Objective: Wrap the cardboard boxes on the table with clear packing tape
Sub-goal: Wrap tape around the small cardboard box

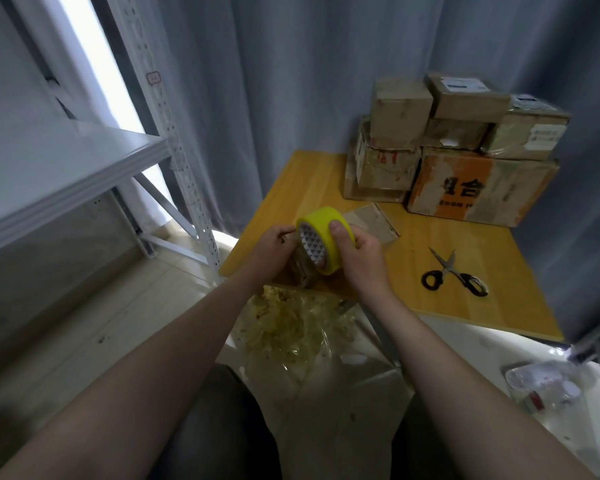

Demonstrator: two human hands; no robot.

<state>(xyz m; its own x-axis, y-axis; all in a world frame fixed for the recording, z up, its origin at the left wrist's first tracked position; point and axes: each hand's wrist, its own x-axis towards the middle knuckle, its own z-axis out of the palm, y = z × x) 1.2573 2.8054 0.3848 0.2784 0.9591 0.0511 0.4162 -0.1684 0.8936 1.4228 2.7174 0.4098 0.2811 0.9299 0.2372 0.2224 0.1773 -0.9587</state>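
Head view. The right hand (357, 251) grasps a yellow roll of tape (321, 237) with a triangle-patterned core, its thumb laid over the roll's outer face. The left hand (274, 254) is curled, and its fingertips pinch the roll's left rim; whether they hold a loose tape end cannot be told. Directly beneath the roll, partly hidden by both hands, is a small brown cardboard box (301, 271) with glossy film on it. Just behind the roll a flattened piece of brown cardboard (374, 220) lies on the pale wooden table (430, 313). Right of the roll and well apart from it, black-handled steel scissors (454, 275) lie with the blades parted. Far behind the roll and to its right, the stack of taped cardboard boxes (458, 147) stands at the table's rear against a grey curtain (257, 98). Below the roll, off the table's edge, sits a clear plastic bag of crumpled yellowish tape scraps (298, 327). Far left of the roll stands a white metal shelf rack (66, 168).
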